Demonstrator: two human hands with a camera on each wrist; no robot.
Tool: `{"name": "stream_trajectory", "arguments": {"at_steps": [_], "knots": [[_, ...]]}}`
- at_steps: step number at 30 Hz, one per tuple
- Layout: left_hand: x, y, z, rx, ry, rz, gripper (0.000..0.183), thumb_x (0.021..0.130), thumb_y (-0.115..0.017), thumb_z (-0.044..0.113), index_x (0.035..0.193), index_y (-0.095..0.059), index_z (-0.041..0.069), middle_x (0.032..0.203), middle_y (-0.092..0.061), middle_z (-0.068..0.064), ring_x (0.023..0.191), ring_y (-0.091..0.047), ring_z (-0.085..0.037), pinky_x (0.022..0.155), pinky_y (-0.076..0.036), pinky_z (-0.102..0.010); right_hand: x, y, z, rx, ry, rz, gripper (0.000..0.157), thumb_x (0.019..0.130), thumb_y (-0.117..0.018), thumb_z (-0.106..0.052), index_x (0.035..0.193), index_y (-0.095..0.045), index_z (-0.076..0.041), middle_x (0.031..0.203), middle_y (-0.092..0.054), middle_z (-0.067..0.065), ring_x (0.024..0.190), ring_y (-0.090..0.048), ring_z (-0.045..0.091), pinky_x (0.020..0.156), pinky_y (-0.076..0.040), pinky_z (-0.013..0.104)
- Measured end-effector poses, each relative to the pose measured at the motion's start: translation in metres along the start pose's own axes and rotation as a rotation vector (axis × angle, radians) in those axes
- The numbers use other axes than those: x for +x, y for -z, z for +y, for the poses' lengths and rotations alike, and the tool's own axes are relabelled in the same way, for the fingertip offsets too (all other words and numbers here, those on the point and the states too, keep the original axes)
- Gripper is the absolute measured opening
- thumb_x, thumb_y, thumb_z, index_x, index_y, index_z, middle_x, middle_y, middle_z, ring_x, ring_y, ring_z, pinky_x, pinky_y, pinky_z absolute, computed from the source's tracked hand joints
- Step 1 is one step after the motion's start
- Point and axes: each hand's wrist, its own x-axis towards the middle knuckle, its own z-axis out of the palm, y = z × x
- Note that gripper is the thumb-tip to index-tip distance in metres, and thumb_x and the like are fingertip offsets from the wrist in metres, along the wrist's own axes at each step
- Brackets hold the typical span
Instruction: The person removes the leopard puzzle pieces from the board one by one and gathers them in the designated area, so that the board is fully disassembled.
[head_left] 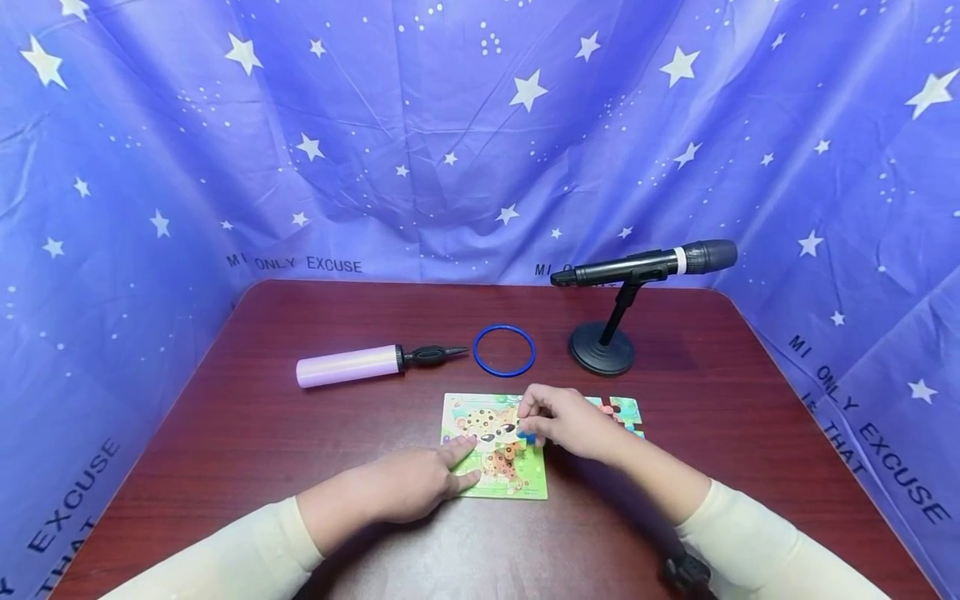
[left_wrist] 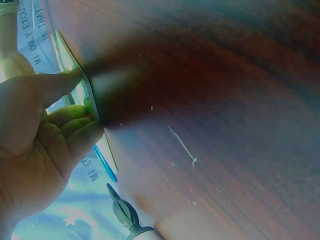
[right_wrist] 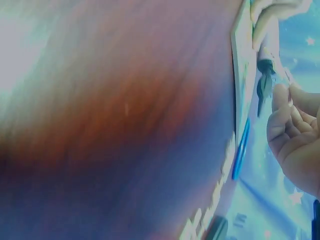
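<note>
The puzzle board (head_left: 536, 482) is lying on the bench (head_left: 240, 433); my left hand (head_left: 408, 485), finger and thumb apart, is seemingly steadying its left side; my right hand (head_left: 576, 423) is pinching a blue piece (head_left: 529, 437) at its right side.

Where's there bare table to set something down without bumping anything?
The table is bare left of the pump, between pump and left hand, and right of the microphone stand and puzzle pieces. It's crowded at the puzzle board, with the right hand there too and the blue ring just beyond.
</note>
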Motion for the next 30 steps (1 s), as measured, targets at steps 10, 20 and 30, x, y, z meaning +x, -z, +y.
{"name": "stream_trajectory", "arguments": {"at_steps": [10, 20, 30], "knots": [[0.000, 0.000, 0.000, 0.019, -0.002, 0.011, 0.041, 0.102, -0.049, 0.027, 0.143, -0.051, 0.029, 0.156, -0.036, -0.015, 0.140, -0.041, -0.028, 0.111, -0.041, -0.038, -0.018, 0.041, 0.012, -0.053, -0.070, 0.063, 0.006, 0.093, -0.066, -0.016, 0.091, -0.061, -0.017, 0.079, -0.068, 0.012, 0.067, -0.066, 0.029, 0.049, -0.050, 0.028], [-0.001, -0.001, 0.001, 0.033, 0.006, 0.012, 0.041, 0.101, -0.050, 0.028, 0.142, -0.051, 0.030, 0.156, -0.036, -0.014, 0.140, -0.042, -0.027, 0.110, -0.042, -0.038, -0.036, 0.059, 0.037, -0.037, -0.153, 0.002, 0.005, 0.096, -0.059, -0.008, 0.092, -0.059, -0.007, 0.082, -0.067, 0.015, 0.063, -0.063, 0.026, 0.051, -0.055, 0.037], [-0.001, -0.001, 0.001, 0.041, 0.003, 0.011, 0.041, 0.102, -0.049, 0.028, 0.142, -0.051, 0.030, 0.156, -0.036, -0.014, 0.140, -0.042, -0.027, 0.110, -0.042, -0.037, -0.045, 0.057, 0.065, 0.067, -0.200, -0.035, 0.008, 0.094, -0.061, -0.006, 0.091, -0.058, 0.001, 0.075, -0.063, 0.011, 0.060, -0.062, 0.023, 0.048, -0.051, 0.031]]}}
